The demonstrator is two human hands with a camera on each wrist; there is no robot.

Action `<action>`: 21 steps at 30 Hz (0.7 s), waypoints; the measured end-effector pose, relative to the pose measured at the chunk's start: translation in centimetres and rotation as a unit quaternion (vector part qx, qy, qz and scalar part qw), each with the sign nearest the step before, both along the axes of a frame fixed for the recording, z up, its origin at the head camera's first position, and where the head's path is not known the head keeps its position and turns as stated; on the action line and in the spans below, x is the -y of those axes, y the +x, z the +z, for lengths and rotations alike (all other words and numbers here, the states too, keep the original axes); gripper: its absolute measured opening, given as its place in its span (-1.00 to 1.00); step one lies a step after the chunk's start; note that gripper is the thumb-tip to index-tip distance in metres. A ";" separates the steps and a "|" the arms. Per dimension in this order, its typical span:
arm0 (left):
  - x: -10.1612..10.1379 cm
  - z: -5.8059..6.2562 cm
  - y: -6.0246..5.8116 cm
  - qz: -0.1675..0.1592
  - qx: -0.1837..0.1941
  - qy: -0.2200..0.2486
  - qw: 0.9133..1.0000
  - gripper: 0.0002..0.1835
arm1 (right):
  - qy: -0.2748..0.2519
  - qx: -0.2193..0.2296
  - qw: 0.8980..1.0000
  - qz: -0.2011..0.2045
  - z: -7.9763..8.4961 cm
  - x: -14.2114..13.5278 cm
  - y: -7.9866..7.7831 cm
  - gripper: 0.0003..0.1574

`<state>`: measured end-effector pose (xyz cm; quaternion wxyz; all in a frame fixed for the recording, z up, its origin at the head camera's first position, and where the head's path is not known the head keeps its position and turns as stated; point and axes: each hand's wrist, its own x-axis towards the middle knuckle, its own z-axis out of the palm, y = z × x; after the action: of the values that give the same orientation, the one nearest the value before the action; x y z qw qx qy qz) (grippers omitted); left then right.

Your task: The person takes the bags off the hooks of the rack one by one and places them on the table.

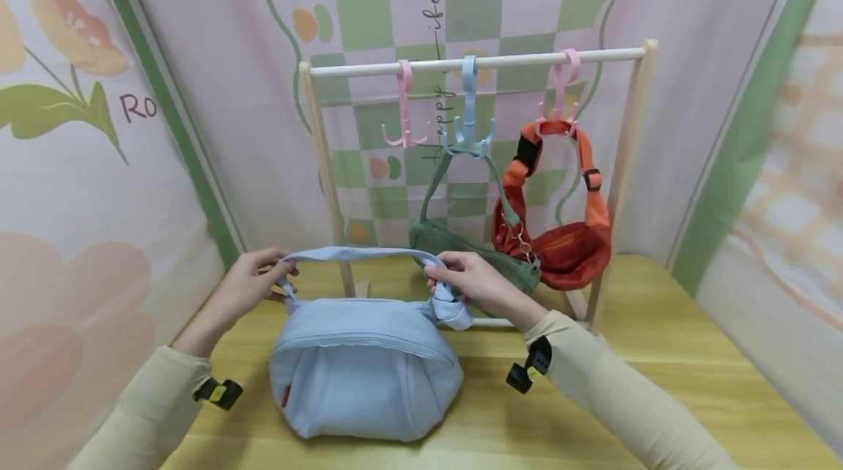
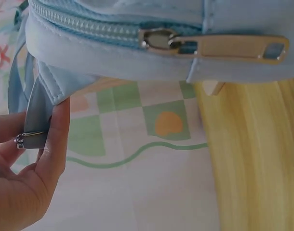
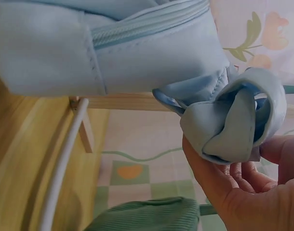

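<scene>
Pale-blue strap (image 1: 362, 253): your left hand (image 1: 253, 278) and right hand (image 1: 479, 281) pinch its ends, fingers closed. Bag (image 1: 356, 386) below, short of the table (image 1: 658, 345)'s far edge.

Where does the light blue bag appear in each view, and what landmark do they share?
Head: blue bag, below and left of centre.
Left wrist: blue bag, across the top.
Right wrist: blue bag, upper left, knotted strap at right.
Shared landmark: yellow table.

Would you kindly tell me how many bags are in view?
3: a blue bag in front of the rack, a green bag on the blue hook, a red bag on the rightmost hook.
</scene>
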<state>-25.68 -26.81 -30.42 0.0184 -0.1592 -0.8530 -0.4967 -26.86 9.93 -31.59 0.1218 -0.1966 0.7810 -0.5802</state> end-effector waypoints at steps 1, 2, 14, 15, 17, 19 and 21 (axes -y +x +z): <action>0.2 -0.1 -0.1 -0.002 0.005 0.004 1.000 -0.63 | -0.002 0.003 1.000 0.001 -0.2 0.1 -0.1 -0.69; 0.4 -0.3 -0.2 -0.002 0.010 0.005 1.000 -0.62 | -0.001 0.005 1.000 0.001 -0.4 0.2 -0.2 -0.69; 1.7 -2.1 -1.3 -0.021 0.081 0.033 0.996 -0.57 | 0.009 0.051 0.999 0.001 -3.1 1.2 -1.0 -0.67; 1.8 -2.3 -1.4 -0.026 0.085 0.038 0.995 -0.56 | 0.011 0.057 0.998 -0.001 -3.3 1.2 -1.0 -0.67; 1.8 -2.9 -1.7 -0.034 0.096 0.045 0.994 -0.55 | 0.015 0.066 0.998 -0.002 -3.8 1.3 -1.1 -0.68; 2.0 -3.4 -2.0 -0.036 0.108 0.046 0.992 -0.55 | 0.013 0.077 0.997 -0.005 -4.4 1.4 -1.2 -0.68; 2.1 -4.1 -2.2 -0.039 0.116 0.046 0.991 -0.56 | 0.009 0.086 0.996 -0.005 -5.0 1.4 -1.3 -0.67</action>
<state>-27.90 -28.93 -34.51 -0.0927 -0.1324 -0.8186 -0.5511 -28.19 8.48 -36.55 0.1873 -0.1414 0.7740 -0.5881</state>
